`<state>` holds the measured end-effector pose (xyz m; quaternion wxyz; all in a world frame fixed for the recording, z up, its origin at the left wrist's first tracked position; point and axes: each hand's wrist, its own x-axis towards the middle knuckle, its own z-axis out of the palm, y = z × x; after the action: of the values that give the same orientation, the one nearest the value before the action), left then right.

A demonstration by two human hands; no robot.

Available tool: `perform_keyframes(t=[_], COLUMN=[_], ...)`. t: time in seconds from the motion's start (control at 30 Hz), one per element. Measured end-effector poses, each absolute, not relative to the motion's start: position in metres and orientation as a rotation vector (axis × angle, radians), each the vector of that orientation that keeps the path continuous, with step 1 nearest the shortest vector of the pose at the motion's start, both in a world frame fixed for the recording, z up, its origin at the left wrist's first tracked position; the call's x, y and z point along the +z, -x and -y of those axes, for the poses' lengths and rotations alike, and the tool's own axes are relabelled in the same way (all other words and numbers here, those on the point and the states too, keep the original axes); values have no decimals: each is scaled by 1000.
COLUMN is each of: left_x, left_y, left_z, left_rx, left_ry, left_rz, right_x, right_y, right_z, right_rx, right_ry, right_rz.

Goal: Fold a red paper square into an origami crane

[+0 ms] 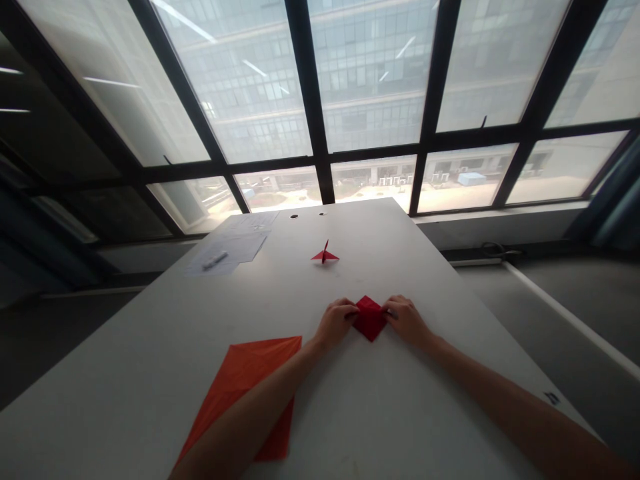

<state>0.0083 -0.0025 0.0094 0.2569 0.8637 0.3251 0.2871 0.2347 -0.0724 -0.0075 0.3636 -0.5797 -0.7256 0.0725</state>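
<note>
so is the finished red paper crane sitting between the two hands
No, the red paper crane stands farther up the table, beyond both hands and the folded red paper.

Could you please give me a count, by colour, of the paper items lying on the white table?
Red: 2, the small folded red paper square pinched at its side corners by the left hand and right hand, and the finished red paper crane.
Orange: 1, the flat orange paper sheet.
White: 1 group of white printed paper sheets, number unclear.
Total: 4.
</note>
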Motion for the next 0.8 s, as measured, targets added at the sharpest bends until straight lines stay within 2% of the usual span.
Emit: perform_keyframes(t=[0.33,0.8], left_x=[17,-1], left_y=[-8,-7], left_z=[7,8], left_rx=[725,410], left_ry=[-2384,-2718], left_rz=[-900,-1007], right_x=[16,-14], right_y=[-229,-233], right_z=[91,77], right_rx=[74,72], right_ry=[1381,1698], right_rz=[2250,1853])
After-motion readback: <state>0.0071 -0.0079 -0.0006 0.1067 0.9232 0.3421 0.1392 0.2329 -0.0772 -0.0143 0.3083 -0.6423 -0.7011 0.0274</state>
